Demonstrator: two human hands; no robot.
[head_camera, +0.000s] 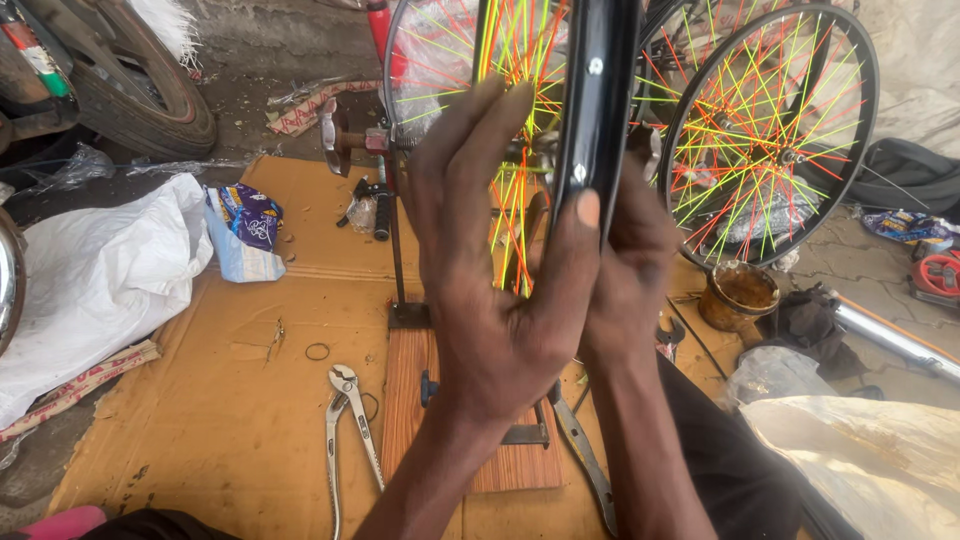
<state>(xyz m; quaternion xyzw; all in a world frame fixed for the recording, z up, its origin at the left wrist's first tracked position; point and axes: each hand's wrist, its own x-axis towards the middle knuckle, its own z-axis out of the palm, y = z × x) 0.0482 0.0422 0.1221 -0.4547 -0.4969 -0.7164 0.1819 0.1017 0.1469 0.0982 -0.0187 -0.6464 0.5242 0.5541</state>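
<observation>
Both forearms rise from the near edge of the cardboard sheet (230, 400) to a black bicycle rim (597, 100) seen edge-on, standing upright in a truing stand whose wooden base (405, 400) sits on the sheet's middle. Left hand (490, 290): fingers extended flat along the rim's left flank among the yellow, green and orange spokes (515, 60), thumb pressed on the outer face; a pressing contact, not a closed grasp. Right hand (630, 270): set against the rim's right flank, mostly hidden behind the left, so whether its fingers close cannot be told. Judged by build, the rim is stiff, light and smooth, likely slippery; the spokes look thin and easily bent, so the flanks are the sound place to hold. Pliers (345, 420) lie left of the base; a grease tin (740, 293) and a second wheel (770, 130) stand beyond the sheet's right edge.
</observation>
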